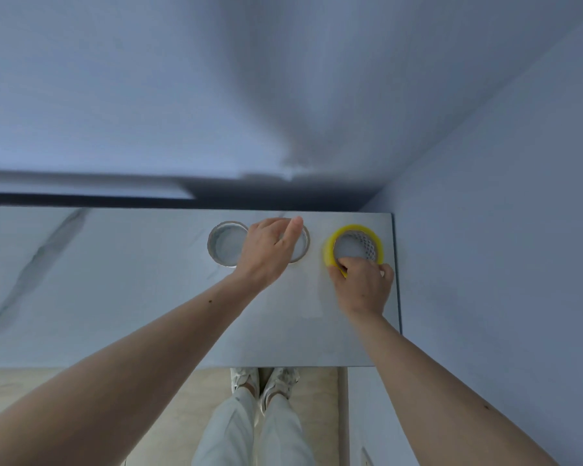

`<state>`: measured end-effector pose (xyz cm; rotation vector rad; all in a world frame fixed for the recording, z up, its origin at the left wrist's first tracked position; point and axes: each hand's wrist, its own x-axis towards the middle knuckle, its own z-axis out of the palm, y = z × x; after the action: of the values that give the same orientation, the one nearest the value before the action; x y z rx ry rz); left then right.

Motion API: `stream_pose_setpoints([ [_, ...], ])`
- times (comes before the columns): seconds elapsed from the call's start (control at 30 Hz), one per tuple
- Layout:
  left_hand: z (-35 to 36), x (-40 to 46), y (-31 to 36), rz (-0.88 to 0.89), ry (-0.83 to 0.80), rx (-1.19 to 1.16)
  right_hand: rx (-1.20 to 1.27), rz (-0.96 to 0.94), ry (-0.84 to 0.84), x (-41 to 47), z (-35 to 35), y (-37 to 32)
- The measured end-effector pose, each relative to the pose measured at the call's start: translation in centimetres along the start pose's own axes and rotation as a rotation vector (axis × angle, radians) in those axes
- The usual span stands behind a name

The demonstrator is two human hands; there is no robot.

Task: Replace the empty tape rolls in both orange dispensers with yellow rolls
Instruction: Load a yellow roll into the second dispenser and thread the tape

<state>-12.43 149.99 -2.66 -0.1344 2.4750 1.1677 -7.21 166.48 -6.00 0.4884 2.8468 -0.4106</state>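
Marble-look counter (115, 297), wall corner. Right hand (364, 284) pinches yellow roll (330, 247) rim, likely lifting. Left of it, left hand (266, 253) covers empty ring (302, 243); grip unclear.

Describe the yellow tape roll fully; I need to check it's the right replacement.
The yellow tape roll lies flat on the pale marbled tabletop, near its right edge. It is a bright yellow ring, its inner core wall patterned white and dark. The right hand grips its near rim, fingers curled over it. Nothing else touches it.
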Motion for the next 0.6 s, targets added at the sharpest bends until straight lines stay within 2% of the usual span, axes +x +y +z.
stream_pose_setpoints([
  [0.2, -0.8, -1.4, 2.4, -0.127, -0.095, -0.186, 0.346, 0.189, -0.006, 0.9, -3.2, -0.7],
  [0.4, -1.5, -1.7, 4.2, -0.255, -0.195, -0.478, 0.931, 0.528, -0.151, 1.2, -8.0, -2.8],
  [0.5, -2.5, -2.7, 5.5, -0.288, -0.224, -0.588, 1.054, 0.567, -0.236, 0.8, -9.9, -4.3],
  [0.6, -3.8, -3.9, 6.0, -0.307, -0.208, -0.69, 1.137, 0.53, -0.341, 0.2, -12.2, -6.2],
])
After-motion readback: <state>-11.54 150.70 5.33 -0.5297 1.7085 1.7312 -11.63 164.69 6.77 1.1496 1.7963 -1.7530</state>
